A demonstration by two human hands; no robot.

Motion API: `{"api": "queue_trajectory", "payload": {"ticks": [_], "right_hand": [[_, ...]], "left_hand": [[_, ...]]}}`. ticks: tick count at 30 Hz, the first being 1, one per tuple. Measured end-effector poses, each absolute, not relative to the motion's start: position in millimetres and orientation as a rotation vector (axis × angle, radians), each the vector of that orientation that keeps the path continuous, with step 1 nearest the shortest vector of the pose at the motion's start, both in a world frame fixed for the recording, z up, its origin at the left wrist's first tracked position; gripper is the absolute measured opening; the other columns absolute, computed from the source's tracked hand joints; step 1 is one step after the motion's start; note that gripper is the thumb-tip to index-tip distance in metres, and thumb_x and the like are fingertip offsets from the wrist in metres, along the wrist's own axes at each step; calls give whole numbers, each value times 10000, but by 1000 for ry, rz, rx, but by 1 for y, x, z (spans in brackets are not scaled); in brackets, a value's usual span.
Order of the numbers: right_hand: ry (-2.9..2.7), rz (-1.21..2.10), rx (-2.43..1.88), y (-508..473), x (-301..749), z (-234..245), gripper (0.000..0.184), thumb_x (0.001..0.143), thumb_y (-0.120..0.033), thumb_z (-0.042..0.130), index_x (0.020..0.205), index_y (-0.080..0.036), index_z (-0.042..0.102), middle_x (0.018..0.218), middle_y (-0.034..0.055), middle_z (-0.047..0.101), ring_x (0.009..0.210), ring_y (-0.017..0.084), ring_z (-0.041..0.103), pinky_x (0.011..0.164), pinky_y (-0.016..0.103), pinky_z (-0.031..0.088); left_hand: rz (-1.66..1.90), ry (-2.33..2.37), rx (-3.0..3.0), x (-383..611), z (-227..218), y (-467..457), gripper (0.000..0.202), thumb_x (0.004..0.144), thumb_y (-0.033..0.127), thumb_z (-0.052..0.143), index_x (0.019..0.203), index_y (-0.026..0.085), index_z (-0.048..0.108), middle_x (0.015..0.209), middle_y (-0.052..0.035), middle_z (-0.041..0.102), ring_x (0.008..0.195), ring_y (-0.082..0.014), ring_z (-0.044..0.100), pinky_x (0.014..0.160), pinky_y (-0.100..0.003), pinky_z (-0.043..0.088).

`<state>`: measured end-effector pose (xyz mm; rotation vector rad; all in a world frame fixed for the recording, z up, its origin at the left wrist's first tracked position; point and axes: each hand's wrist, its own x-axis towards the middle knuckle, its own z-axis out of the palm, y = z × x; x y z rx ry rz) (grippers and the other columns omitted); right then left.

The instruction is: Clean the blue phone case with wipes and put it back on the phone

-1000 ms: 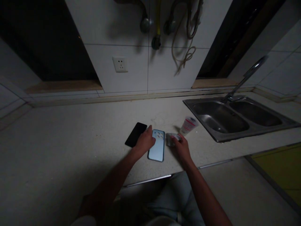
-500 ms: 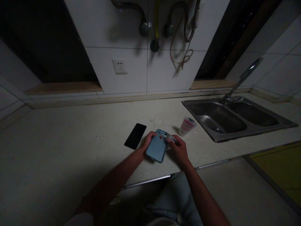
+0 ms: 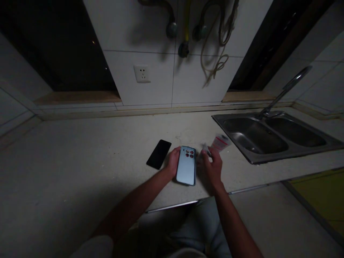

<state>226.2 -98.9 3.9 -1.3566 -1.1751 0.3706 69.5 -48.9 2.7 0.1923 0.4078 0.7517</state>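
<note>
My left hand (image 3: 174,163) is closed on the left edge of a light blue phone case (image 3: 186,168), held tilted above the counter, its round camera holes at the top. Pinched in the fingers of my right hand (image 3: 213,165) is a crumpled whitish wipe (image 3: 205,149), apart from the case on its right. A black phone (image 3: 159,154) lies flat on the counter, just left of my left hand. Beyond my right hand stands a small translucent cup (image 3: 220,142) with a red band, its lower part hidden by the hand.
The pale counter (image 3: 88,154) runs along a tiled wall with a socket (image 3: 142,73) and pipes above. To the right is a steel double sink (image 3: 251,157) with a tap (image 3: 285,89). The counter's front edge (image 3: 172,207) lies close to my body.
My right hand has moved away from the case to the right with the wipe. The case has turned more upright in my left hand. The whole view has shifted slightly.
</note>
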Motion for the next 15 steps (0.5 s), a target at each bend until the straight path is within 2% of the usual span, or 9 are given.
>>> {"api": "queue_trajectory", "payload": {"ticks": [2, 4, 7, 10, 15], "right_hand": [[-1463, 186, -1413, -95, 219, 8, 220, 918, -389, 586, 956, -190, 674, 1047, 108, 704, 986, 250, 627, 893, 400, 501], [-1765, 137, -1448, -92, 207, 12, 184, 956, -315, 536, 943, -193, 673, 1082, 128, 710, 1006, 254, 633, 909, 391, 498], [-2087, 158, -1553, -88, 188, 17, 179, 964, -184, 488, 930, -195, 664, 1055, 117, 719, 974, 230, 645, 862, 325, 496], [-2180, 177, -1643, -88, 176, 23, 193, 959, -128, 477, 967, -190, 660, 1062, 108, 717, 953, 210, 654, 795, 277, 490], [-2377, 297, -1360, -108, 178, 26, 207, 911, -76, 504, 881, -191, 673, 1022, 88, 727, 944, 200, 674, 818, 278, 520]], "left_hand": [[753, 444, 198, 72, 3, -49, 441, 943, 424, 446, 1110, 105, 701, 901, -149, 770, 887, -317, 735, 862, -445, 542], [734, 475, 192, 74, 0, -49, 462, 962, 464, 449, 1110, 109, 705, 900, -139, 771, 896, -308, 735, 878, -428, 539], [720, 459, 178, 77, -5, -49, 513, 975, 515, 436, 1152, 113, 700, 940, -133, 771, 938, -298, 730, 921, -415, 523], [752, 421, 158, 77, -6, -46, 555, 991, 539, 390, 1203, 117, 682, 1000, -144, 765, 978, -294, 722, 946, -421, 515], [865, 465, 88, 72, -5, -42, 558, 1005, 520, 352, 1240, 112, 651, 1063, -179, 748, 978, -302, 723, 908, -462, 535]]}}
